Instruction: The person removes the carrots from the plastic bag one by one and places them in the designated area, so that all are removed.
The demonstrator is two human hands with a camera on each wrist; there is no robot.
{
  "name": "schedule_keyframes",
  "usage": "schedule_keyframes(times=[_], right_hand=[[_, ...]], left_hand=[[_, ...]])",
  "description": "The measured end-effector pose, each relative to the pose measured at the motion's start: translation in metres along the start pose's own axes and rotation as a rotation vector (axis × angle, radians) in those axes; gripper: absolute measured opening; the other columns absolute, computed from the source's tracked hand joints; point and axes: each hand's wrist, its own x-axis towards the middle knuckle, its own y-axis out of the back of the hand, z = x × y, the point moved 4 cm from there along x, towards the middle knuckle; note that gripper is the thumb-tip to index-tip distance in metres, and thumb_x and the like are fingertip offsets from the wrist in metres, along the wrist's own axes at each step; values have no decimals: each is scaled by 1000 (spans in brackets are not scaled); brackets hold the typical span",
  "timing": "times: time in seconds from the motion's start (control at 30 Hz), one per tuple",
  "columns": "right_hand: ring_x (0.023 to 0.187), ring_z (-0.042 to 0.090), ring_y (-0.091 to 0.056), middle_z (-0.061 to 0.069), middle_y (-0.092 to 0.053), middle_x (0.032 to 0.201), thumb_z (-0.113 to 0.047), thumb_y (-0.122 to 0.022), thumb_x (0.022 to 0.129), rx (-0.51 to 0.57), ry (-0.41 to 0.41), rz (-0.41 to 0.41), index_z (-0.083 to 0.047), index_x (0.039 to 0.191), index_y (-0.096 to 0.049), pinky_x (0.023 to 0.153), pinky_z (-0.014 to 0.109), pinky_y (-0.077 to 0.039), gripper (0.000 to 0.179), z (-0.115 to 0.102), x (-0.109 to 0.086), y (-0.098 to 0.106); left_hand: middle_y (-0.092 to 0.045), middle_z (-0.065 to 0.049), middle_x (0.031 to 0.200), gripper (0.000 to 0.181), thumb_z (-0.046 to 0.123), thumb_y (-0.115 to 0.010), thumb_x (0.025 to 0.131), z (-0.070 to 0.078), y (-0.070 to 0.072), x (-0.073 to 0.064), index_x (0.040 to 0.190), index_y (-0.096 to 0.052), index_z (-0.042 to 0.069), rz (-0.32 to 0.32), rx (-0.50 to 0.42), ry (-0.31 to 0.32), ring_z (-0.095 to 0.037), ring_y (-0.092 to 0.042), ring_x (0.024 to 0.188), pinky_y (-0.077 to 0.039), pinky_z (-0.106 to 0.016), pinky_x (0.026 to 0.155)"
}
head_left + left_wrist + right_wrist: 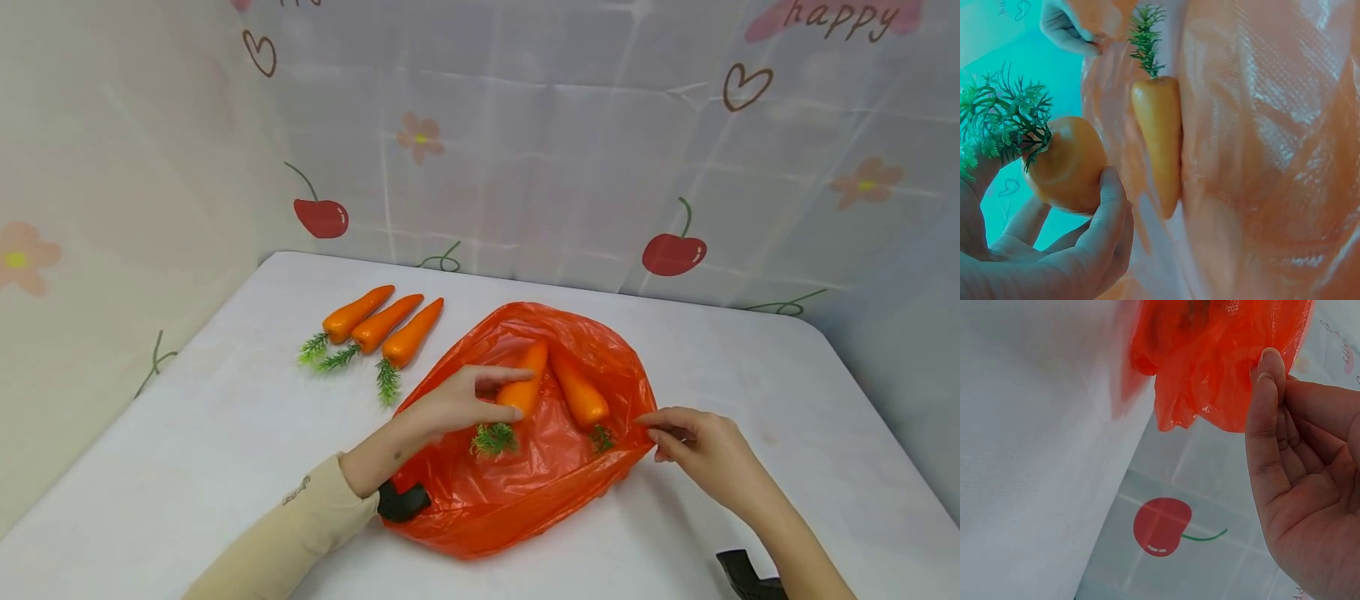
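Bag (540, 467) gapes, passable from above; carrot (579, 393) lying inside and right hand (705, 450) obstruct

Here's the head camera, peering forward and down across the bench (187, 467); left wrist's in tight, held carrot (1066, 169) at frame left; right wrist, close too, shares the red bag (1210, 369), top centre, with the head.

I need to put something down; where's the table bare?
The table is bare between the three carrots and left sleeve, and beyond the right hand, right of the red bag. The bag's opening is crowded: two carrots plus the left hand.
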Motion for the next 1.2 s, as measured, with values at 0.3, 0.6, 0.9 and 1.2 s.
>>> schedule_keyframes(times=[0.3,0.6,0.9,1.2], right_hand=[[64,14,-60,8,-65,89,3,-65,84,20,-18,-13,2,104,-68,61,27,-54,20,1,0,0],[64,12,-59,6,-65,87,3,-65,84,20,-6,-16,1,104,-68,61,26,-54,20,2,0,0],[63,11,-59,6,-65,85,1,-66,84,22,15,-1,1,102,-69,60,25,-53,18,1,-1,0],[63,10,-60,5,-65,87,3,-66,84,17,9,0,1,103,-69,60,25,-53,19,2,-2,0]], left_hand=[[-54,-4,122,51,15,-69,86,14,4,-14,134,-53,19,-36,-38,-30,-22,-52,104,-49,-32,82],[-53,-9,128,54,9,-67,87,25,22,-22,138,-48,13,-17,-72,-103,-25,-53,106,-49,-35,84],[-51,-12,130,54,8,-65,88,27,50,-31,139,-46,9,65,-175,-120,-27,-53,110,-47,-37,87],[-43,-14,139,55,2,-60,90,22,87,-41,141,-39,2,175,-235,-132,-24,-51,114,-46,-32,88]])
